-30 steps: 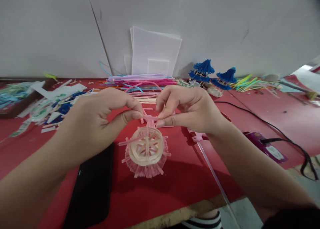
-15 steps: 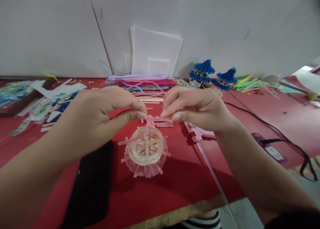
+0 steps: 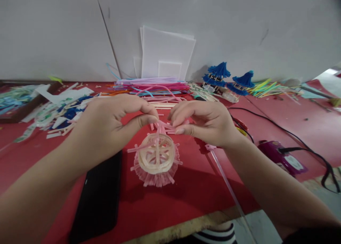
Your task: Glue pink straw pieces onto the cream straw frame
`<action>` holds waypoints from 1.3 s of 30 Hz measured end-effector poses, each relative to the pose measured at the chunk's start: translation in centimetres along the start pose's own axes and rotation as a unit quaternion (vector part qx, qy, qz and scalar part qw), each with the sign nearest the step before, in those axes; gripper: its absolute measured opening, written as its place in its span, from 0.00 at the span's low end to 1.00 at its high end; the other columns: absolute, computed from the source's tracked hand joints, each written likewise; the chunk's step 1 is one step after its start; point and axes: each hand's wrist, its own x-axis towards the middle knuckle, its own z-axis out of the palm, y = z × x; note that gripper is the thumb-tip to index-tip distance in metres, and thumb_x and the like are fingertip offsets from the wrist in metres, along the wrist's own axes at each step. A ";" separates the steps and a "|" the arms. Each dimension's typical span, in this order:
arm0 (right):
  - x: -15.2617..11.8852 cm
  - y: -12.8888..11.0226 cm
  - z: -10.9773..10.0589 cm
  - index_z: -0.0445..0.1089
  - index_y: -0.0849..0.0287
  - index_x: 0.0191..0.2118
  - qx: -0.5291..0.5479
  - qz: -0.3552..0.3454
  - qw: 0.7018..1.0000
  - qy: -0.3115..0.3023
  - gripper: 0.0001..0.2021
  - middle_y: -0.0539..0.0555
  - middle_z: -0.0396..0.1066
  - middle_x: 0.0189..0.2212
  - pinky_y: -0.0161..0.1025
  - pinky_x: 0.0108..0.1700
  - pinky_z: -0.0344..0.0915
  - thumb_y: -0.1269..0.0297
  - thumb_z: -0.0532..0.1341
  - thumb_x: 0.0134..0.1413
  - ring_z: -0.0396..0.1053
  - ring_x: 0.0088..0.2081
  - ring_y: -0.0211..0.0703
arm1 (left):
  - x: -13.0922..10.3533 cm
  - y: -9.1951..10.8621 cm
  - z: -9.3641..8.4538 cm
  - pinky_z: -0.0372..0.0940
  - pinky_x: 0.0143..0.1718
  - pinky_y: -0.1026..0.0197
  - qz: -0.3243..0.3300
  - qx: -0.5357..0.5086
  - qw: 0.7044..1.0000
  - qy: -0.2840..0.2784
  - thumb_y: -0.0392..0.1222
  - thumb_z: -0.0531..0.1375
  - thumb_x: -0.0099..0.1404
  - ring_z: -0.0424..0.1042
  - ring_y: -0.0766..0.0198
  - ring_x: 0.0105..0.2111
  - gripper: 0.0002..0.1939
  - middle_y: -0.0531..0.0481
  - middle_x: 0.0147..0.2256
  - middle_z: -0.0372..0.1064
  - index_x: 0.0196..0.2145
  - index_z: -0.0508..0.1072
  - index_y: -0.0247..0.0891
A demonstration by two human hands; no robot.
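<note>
My left hand (image 3: 114, 119) is closed in a pinch, thumb against forefinger, on one end of a thin pink strip (image 3: 166, 125). My right hand (image 3: 205, 121) pinches the strip's other end, so it stretches between the two hands. Just below hangs or stands a round cream wooden frame (image 3: 141, 158) with crossing spokes; I cannot tell if it rests on the table. Pink strips fan out around it as a fringe (image 3: 160, 180), and one cluster rises from its top to my left fingertips. Another pink strip (image 3: 134, 149) sticks out to its left.
A black phone (image 3: 97, 198) lies left of the frame. A pink glue gun (image 3: 210, 147) with a clear stick (image 3: 226, 182) is partly under my right hand. Behind are coloured strips (image 3: 154, 84), blue-roofed models (image 3: 218, 70), scraps (image 3: 64, 112) and a purple corded device (image 3: 282, 155).
My right hand has shifted a little left and down along the pink strip, which now slopes down to the right. The view has moved slightly. My left hand keeps its pinch.
</note>
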 end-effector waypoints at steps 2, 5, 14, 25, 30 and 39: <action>-0.4 -0.1 0.2 0.77 0.60 0.34 -0.052 -0.001 0.998 0.026 0.01 0.53 0.78 0.31 0.40 0.41 0.72 0.71 0.68 0.54 0.75 0.35 0.39 | -0.3 0.0 0.3 0.66 0.36 0.62 -0.017 -0.002 1.000 0.017 0.44 0.60 0.65 0.75 0.62 0.31 0.07 0.58 0.30 0.77 0.30 0.77 0.46; -1.3 -0.3 0.4 0.78 0.58 0.35 -0.121 -0.010 0.991 0.062 0.04 0.53 0.79 0.31 0.39 0.41 0.72 0.74 0.66 0.55 0.75 0.35 0.38 | -1.1 0.0 0.6 0.68 0.45 0.63 -0.046 -0.025 0.998 0.041 0.46 0.60 0.67 0.76 0.62 0.38 0.06 0.58 0.36 0.78 0.38 0.78 0.47; -4.9 1.1 2.3 0.80 0.52 0.42 -0.044 -0.020 0.985 0.168 0.16 0.51 0.79 0.29 0.38 0.36 0.72 0.79 0.69 0.49 0.75 0.32 0.38 | -5.2 0.0 2.8 0.69 0.55 0.62 -0.099 -0.190 0.976 -0.044 0.43 0.64 0.64 0.72 0.61 0.52 0.24 0.51 0.51 0.69 0.57 0.63 0.49; -6.1 1.8 3.2 0.79 0.51 0.45 -0.049 -0.045 0.987 0.146 0.17 0.54 0.79 0.31 0.40 0.36 0.73 0.76 0.69 0.51 0.74 0.33 0.40 | -5.0 -0.4 3.7 0.75 0.41 0.71 -0.142 -0.298 0.942 -0.058 0.42 0.65 0.64 0.75 0.64 0.47 0.18 0.49 0.47 0.69 0.50 0.66 0.44; -6.3 1.9 3.3 0.79 0.51 0.45 -0.056 -0.041 0.988 0.140 0.16 0.53 0.79 0.31 0.39 0.36 0.72 0.73 0.70 0.51 0.73 0.33 0.38 | -5.2 -0.6 3.9 0.74 0.44 0.70 -0.148 -0.314 0.936 -0.054 0.42 0.66 0.64 0.75 0.64 0.48 0.18 0.49 0.47 0.69 0.49 0.67 0.43; -6.1 1.9 3.1 0.78 0.49 0.47 -0.066 -0.029 0.990 0.120 0.17 0.53 0.80 0.31 0.40 0.37 0.71 0.72 0.70 0.52 0.76 0.32 0.38 | -5.4 -0.7 3.9 0.73 0.46 0.69 -0.145 -0.317 0.936 -0.055 0.43 0.65 0.65 0.74 0.64 0.48 0.17 0.50 0.48 0.70 0.50 0.67 0.44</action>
